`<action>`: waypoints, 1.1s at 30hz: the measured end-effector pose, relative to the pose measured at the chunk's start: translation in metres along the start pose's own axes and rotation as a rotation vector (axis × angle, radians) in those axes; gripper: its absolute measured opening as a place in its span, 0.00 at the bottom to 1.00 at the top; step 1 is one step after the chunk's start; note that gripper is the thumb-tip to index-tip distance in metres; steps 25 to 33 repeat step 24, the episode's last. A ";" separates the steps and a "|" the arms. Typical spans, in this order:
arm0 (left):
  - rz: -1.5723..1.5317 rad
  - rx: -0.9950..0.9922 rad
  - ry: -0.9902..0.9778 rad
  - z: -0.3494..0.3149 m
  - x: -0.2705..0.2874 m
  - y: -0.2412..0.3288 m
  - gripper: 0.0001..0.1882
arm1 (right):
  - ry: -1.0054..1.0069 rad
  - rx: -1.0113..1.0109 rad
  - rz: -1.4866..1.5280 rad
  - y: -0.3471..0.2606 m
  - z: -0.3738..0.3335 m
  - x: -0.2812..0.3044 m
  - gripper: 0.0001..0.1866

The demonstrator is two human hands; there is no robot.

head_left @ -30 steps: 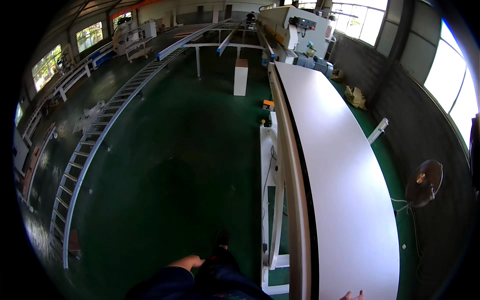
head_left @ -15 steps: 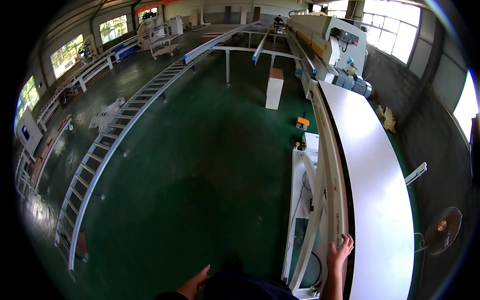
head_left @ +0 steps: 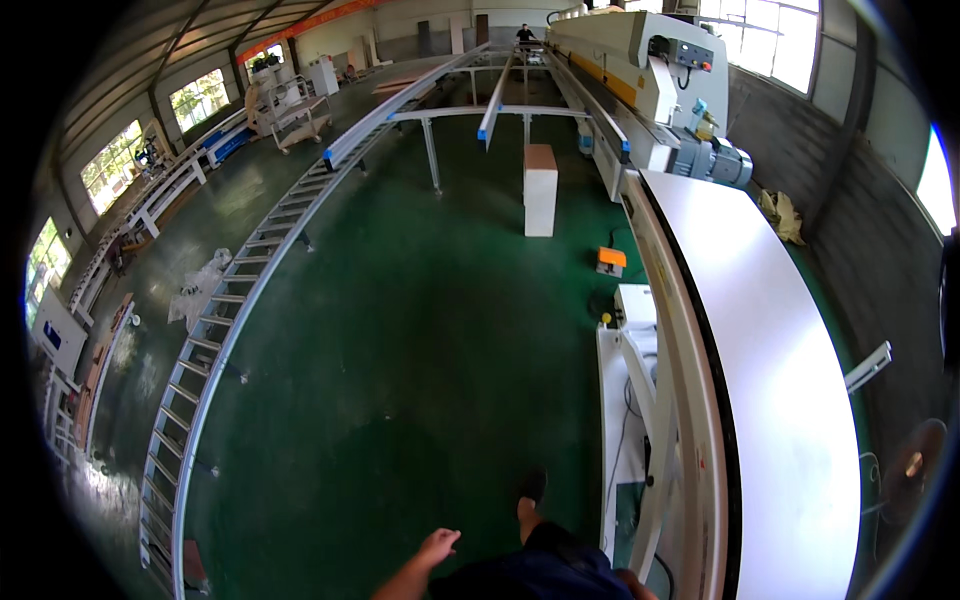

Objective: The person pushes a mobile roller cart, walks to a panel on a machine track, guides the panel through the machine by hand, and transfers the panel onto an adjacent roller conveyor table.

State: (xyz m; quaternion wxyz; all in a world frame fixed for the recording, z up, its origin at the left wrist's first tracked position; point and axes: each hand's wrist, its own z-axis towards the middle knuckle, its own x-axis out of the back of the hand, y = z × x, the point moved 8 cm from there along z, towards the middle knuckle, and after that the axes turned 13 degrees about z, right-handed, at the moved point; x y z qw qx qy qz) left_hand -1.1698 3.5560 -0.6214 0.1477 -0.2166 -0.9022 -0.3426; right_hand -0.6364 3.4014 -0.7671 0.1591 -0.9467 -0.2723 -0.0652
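My left hand (head_left: 438,545) hangs over the green floor, its fingers loosely bent with nothing seen in them. At the lower edge, a small part of my right hand (head_left: 634,586) shows beside the beige frame of a long machine (head_left: 690,440); its fingers are hidden. A long white panel (head_left: 775,330) lies along the machine's right side, past a dark strip. One of my feet (head_left: 534,488), in a dark shoe, is out in front of me.
Ahead stand a white box with a brown top (head_left: 540,195) and an orange pedal (head_left: 611,259). A roller conveyor (head_left: 215,325) curves along the left. Blue-capped rails (head_left: 400,95) run toward the far end, where another person (head_left: 524,33) is. A large machine (head_left: 640,60) fills the back right.
My right hand has left the machine's edge and dropped to the lower rim. My left hand has swung forward and right. A foot has come into view, and the view has shifted.
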 end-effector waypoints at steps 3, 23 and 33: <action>0.267 -0.027 -0.089 0.028 -0.005 0.026 0.26 | 0.009 -0.076 -0.030 -0.083 -0.016 0.058 0.18; 0.495 -0.044 -0.225 0.474 0.119 0.334 0.22 | 0.330 0.482 -0.074 -0.714 0.109 0.406 0.23; 0.385 -0.162 -0.199 0.512 0.123 0.358 0.24 | 0.336 0.488 -0.085 -0.741 0.114 0.425 0.23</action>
